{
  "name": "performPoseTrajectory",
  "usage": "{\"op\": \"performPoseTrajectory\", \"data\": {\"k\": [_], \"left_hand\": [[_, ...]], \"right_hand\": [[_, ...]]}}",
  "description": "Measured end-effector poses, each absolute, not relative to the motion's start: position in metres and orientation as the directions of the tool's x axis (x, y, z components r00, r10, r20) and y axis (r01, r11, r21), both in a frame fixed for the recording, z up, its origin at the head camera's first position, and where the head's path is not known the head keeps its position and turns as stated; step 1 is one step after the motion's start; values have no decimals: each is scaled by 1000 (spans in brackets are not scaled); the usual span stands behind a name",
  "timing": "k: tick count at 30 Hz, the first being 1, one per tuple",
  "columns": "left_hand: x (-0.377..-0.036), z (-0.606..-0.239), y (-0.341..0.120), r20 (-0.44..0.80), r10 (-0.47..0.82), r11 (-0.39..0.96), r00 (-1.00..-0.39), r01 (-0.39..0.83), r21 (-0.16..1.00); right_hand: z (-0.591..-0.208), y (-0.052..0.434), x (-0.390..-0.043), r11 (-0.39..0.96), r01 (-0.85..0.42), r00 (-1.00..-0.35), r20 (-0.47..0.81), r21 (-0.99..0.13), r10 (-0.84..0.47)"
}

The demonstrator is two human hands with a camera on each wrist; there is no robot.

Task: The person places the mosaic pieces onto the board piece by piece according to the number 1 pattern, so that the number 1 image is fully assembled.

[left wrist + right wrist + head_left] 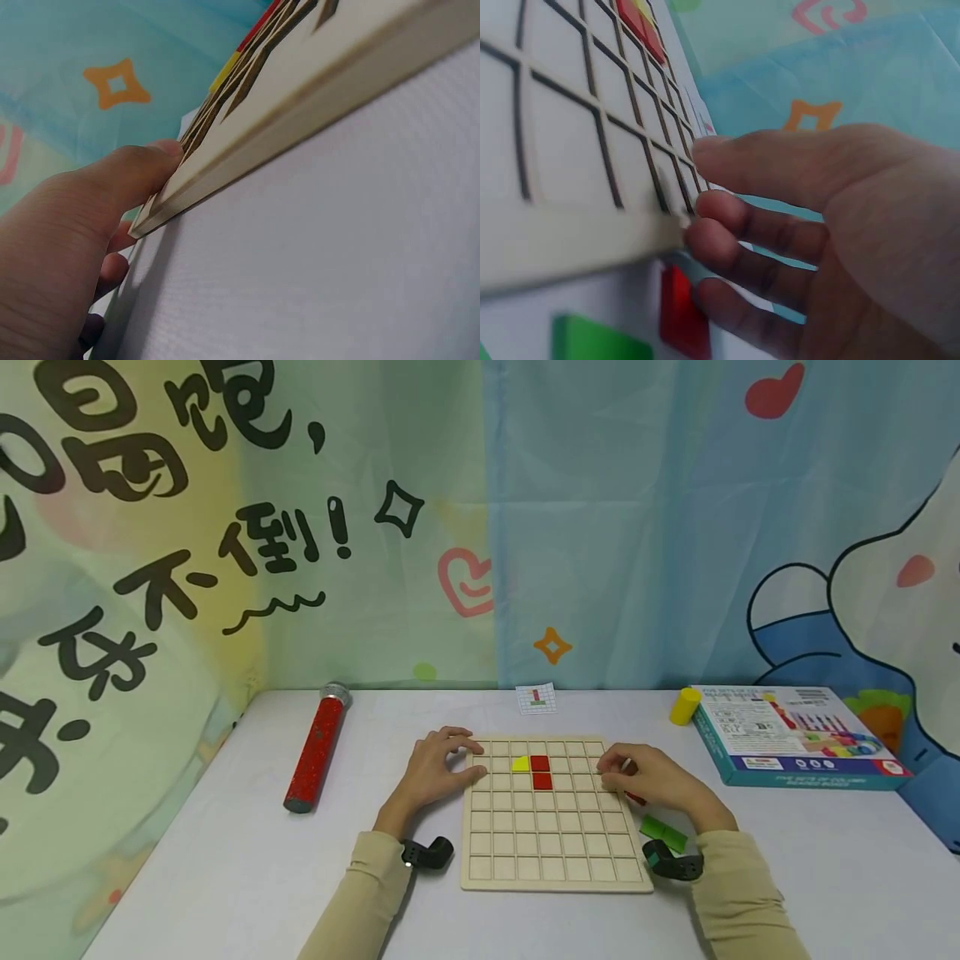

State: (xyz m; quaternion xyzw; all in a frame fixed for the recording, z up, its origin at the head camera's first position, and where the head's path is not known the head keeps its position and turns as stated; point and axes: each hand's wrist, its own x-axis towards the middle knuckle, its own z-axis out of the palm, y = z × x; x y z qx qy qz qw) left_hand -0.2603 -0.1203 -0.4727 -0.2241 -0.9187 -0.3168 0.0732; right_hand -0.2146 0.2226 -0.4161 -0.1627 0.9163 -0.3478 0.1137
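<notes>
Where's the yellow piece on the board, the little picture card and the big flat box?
Yellow piece [521, 764]: head view, middle of its flat top.
Little picture card [536, 699]: head view, middle of its printed side.
Flat box [791, 727]: head view, middle of its printed top.

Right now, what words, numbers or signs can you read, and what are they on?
"不倒!" – in big black writing on the pale green and blue cloth curtain.
The curtain's other characters: partly cut off or too fancy for me to read surely.
Flat cardboard box with teal sides and a white-and-purple top: its print is too small and blurred to read.
</notes>
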Motion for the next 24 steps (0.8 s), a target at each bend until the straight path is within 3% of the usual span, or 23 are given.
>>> {"op": "performPoseTrajectory", "data": {"k": [10,18,24], "left_hand": [[-258,-472,-118,264,364,701,-893,449,554],[-258,-472,-118,258,361,706,-896,444,552],[-260,-473,-120,262,358,710,-896,444,546]], "right_hand": [[-420,245,-214,724,-220,-915,-118,-654,-385],[-423,265,-213,736,-136,-904,-220,-663,-366],[-423,262,-213,754,-137,-928,-184,-642,-325]]}}
